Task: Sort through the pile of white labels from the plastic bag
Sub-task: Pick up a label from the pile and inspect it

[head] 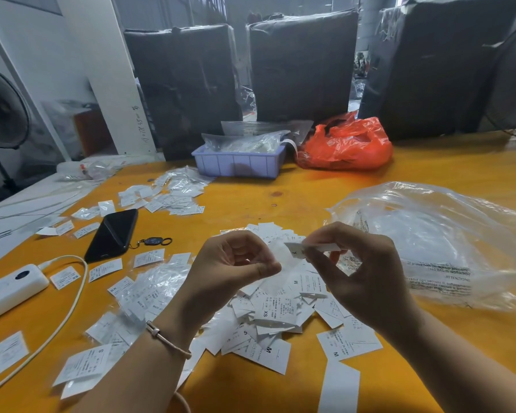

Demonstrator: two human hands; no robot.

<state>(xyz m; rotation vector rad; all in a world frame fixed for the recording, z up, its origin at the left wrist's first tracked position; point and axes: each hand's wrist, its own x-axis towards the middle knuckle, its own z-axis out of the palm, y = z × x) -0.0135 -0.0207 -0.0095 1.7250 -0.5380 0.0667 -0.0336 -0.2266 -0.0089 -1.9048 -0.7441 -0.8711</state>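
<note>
One label (295, 251) — pinched between right fingers (313, 248) — above pile (274, 311).

White labels (276, 311) heaped on table; clear plastic bag (435, 242) crumpled beside.

**Colours on the sorting table**

The table (325, 186) is a warm orange-yellow with a few small dark reddish spots. The pile of labels (276, 311) is white with black printed text and size letters. The label (313, 248) pinched by the right hand (367, 272) is white too. The plastic bag (447, 242) is clear with dark printing. The phone (112, 234) is glossy black. The power bank (11, 289) and its cable (72, 305) are off-white. The tray (239, 163) is pale lavender-blue with ribbed sides. The crumpled bag (349, 144) beside it is bright red-orange. The wrapped bales (301, 67) behind are black. The bracelet (167, 338) on the left wrist is pale pink.
</note>
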